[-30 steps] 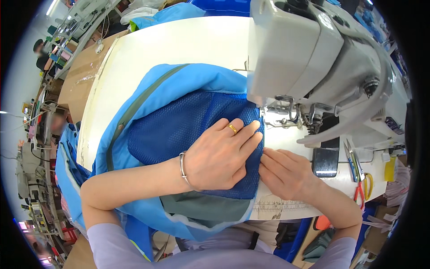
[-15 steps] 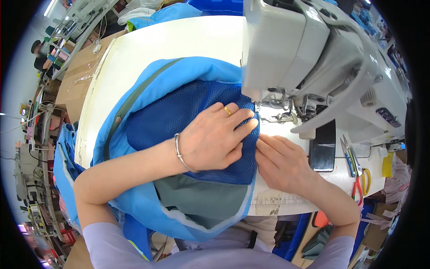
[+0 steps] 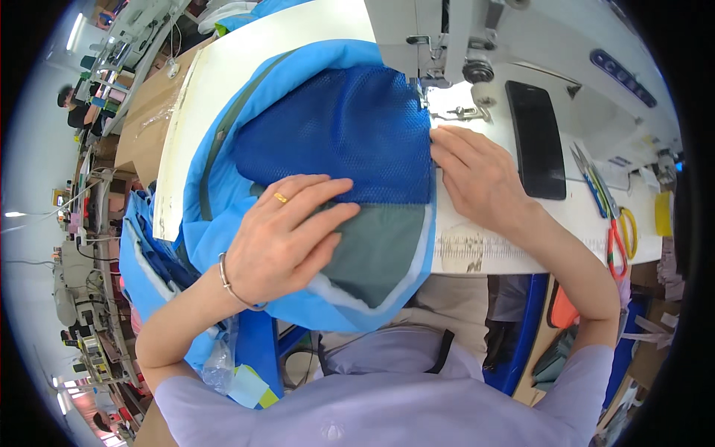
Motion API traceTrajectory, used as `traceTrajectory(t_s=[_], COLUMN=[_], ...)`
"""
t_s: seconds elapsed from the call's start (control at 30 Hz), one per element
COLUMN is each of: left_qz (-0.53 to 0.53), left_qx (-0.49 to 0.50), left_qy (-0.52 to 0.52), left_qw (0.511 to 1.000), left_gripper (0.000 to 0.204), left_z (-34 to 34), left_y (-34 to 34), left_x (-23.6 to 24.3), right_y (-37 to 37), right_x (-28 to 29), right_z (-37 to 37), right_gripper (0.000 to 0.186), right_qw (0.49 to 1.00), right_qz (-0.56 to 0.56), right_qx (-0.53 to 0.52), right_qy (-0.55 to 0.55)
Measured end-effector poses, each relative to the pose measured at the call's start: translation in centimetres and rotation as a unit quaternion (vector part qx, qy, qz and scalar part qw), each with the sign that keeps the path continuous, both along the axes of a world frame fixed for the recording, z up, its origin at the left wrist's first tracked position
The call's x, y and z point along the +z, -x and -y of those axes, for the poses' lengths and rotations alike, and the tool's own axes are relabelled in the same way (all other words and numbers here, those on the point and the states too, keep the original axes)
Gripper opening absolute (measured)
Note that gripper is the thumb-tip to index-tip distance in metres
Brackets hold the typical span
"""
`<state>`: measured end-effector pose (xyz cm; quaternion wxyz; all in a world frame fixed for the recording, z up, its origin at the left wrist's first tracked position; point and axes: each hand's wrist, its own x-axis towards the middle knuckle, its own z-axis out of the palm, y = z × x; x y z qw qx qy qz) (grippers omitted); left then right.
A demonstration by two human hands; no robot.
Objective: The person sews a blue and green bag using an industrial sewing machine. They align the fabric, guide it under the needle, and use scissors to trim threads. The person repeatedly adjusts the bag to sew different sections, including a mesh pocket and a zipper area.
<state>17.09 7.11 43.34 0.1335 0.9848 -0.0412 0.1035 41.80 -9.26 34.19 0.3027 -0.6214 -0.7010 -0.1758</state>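
Pinching fabric (image 3: 357,145) — right grip (image 3: 480,175) closed

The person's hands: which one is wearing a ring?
The left hand: a gold ring circles one finger. The right hand, at the right edge of the blue mesh, shows no ring.

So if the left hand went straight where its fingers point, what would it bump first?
The left hand would first meet the blue mesh; across that, probably the right hand, though depth is hard to judge.
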Motion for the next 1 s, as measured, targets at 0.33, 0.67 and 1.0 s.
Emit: traceTrajectory(t_s=[0.33, 0.67, 1.0], left_qz=[-0.024, 0.035, -0.107], left_qx=[0.122, 0.078, 0.02], left_qy=[-0.029, -0.031, -0.111], left_qw=[0.992, 0.996, 0.988], left_gripper=[0.03, 0.026, 0.065], left_z=[1.0, 0.8, -1.9], left_y=[5.2, 4.0, -1.4], left_x=[-1.2, 0.1, -5.8], right_y=[15.8, 23.9, 20.5], right_x=[-3.7, -3.7, -9.4], right_z=[12.0, 3.6, 7.3], right_gripper=[0.036, 0.061, 0.048], right_qw=[0.82, 0.421, 0.572], right_qz=[-0.538, -0.887, -0.784], right_qx=[-0.133, 0.161, 0.114], right_qy=[0.14, 0.097, 0.212])
